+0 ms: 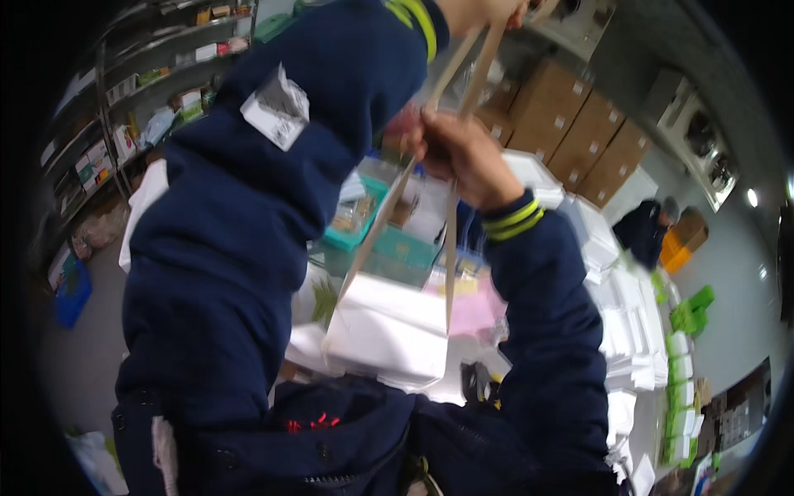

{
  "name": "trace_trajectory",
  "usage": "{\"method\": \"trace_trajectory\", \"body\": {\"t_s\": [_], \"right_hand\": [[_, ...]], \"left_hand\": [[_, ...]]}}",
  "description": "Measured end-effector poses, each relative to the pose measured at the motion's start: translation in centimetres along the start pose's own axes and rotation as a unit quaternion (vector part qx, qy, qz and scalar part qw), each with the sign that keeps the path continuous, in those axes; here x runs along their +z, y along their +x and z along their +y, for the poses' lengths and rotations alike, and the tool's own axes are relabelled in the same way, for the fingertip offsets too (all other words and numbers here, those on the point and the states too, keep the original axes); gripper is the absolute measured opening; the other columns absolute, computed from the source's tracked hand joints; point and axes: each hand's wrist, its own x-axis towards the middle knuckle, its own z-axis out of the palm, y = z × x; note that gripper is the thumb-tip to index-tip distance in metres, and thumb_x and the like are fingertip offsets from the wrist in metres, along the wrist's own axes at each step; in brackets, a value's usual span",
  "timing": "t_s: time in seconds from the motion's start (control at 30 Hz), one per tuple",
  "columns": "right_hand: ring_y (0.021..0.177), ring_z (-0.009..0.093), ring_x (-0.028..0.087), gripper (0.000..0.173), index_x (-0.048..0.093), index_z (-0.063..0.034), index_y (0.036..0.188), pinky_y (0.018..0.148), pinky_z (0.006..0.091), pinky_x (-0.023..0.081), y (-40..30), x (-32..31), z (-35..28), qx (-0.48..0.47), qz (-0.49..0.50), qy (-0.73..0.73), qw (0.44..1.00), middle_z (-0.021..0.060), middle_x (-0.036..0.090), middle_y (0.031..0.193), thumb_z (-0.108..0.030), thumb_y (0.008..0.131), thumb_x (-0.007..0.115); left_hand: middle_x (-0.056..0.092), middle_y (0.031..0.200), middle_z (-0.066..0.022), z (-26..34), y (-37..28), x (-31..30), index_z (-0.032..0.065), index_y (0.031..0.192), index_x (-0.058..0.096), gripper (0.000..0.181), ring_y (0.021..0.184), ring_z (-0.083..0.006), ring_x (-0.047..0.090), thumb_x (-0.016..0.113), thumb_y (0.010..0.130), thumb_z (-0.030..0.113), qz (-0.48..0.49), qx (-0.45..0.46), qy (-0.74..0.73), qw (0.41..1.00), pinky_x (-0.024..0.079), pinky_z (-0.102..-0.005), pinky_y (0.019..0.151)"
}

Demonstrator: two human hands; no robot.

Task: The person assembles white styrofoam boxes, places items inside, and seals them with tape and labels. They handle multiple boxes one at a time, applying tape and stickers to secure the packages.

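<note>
A tan strip [397, 198], tape or strap, stretches in two lengths up from a white box [388, 328], probably foam. The box stands close in front of my body. My right hand [462, 155] is closed around the strip above the box, with both lengths passing at its fingers. Higher up, my left hand [481, 12] holds the upper end, partly cut off by the top edge of the picture. My left sleeve [248, 204] carries a crumpled white label [276, 111] bearing print.
Behind the box lie a teal tray [356, 214] with packets and a pink sheet [474, 307]. White boxes [629, 316] are stacked at right, brown cartons [558, 124] beyond. Shelving [167, 56] stands at left. Another person [639, 232] is at far right.
</note>
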Motion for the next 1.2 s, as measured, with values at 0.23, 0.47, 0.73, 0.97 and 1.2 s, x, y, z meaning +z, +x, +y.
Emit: {"method": "trace_trajectory", "body": {"t_s": [0.23, 0.47, 0.73, 0.97, 1.2], "right_hand": [[0.040, 0.008, 0.033, 0.027, 0.047, -0.0108, 0.067, 0.038, 0.0202, 0.029, 1.0, -6.2, 3.2, 0.035, 0.231, 0.316, 0.919, -0.0019, 0.039, 0.053, -0.021, 0.091, 0.038], [0.043, 0.011, 0.028, 0.029, 0.038, -0.0131, 0.065, 0.040, 0.0257, 0.028, 2.8, -0.1, 3.4, -0.028, 0.211, 0.139, 0.967, -0.0023, 0.033, 0.054, -0.026, 0.091, 0.037], [0.045, 0.008, 0.042, 0.028, 0.052, -0.0018, 0.068, 0.041, 0.0197, 0.031, -8.9, -5.6, 3.4, -0.141, 0.380, -0.233, 0.884, 0.0034, 0.051, 0.058, -0.022, 0.087, 0.048], [0.056, 0.012, 0.046, 0.020, 0.050, -0.0040, 0.075, 0.051, 0.0226, 0.037, -27.5, -2.9, 11.1, 0.004, 0.650, -0.029, 0.759, 0.0044, 0.051, 0.066, -0.020, 0.088, 0.049], [0.066, 0.018, 0.052, 0.035, 0.052, 0.0000, 0.094, 0.060, 0.0255, 0.043, -42.0, 9.0, 27.6, 0.063, 0.785, 0.235, 0.570, 0.0125, 0.055, 0.081, -0.034, 0.087, 0.048]], "left_hand": [[0.046, 0.116, -0.0095, 0.6, -15.6, 4.7, 0.0156, 0.128, 0.027, 0.064, 0.105, -0.0220, 0.046, 0.058, 0.078, 0.039, 0.128, -0.060, 0.070, 0.987, 0.037, -0.0395, 0.088], [0.054, 0.104, -0.0123, -10.6, -36.8, 23.7, 0.0012, 0.125, 0.034, 0.058, 0.096, -0.0162, 0.053, 0.064, 0.079, 0.020, 0.028, -0.413, -0.170, 0.894, 0.041, -0.0276, 0.087], [0.059, 0.082, -0.0078, -12.3, -42.1, 20.0, -0.0007, 0.083, 0.060, 0.020, 0.076, -0.0182, 0.055, 0.049, 0.087, 0.016, -0.032, -0.401, -0.108, 0.909, 0.042, -0.0277, 0.073], [0.052, 0.087, -0.0119, -16.1, -47.4, 17.0, 0.0020, 0.083, 0.057, 0.009, 0.079, -0.0271, 0.048, 0.053, 0.076, 0.003, 0.083, -0.279, 0.222, 0.931, 0.040, -0.0324, 0.070], [0.056, 0.069, -0.0075, -23.9, -48.5, 17.9, 0.0019, 0.094, 0.051, 0.018, 0.043, -0.0092, 0.047, 0.036, 0.092, 0.011, 0.024, -0.618, -0.305, 0.724, 0.039, -0.0204, 0.039]]}}
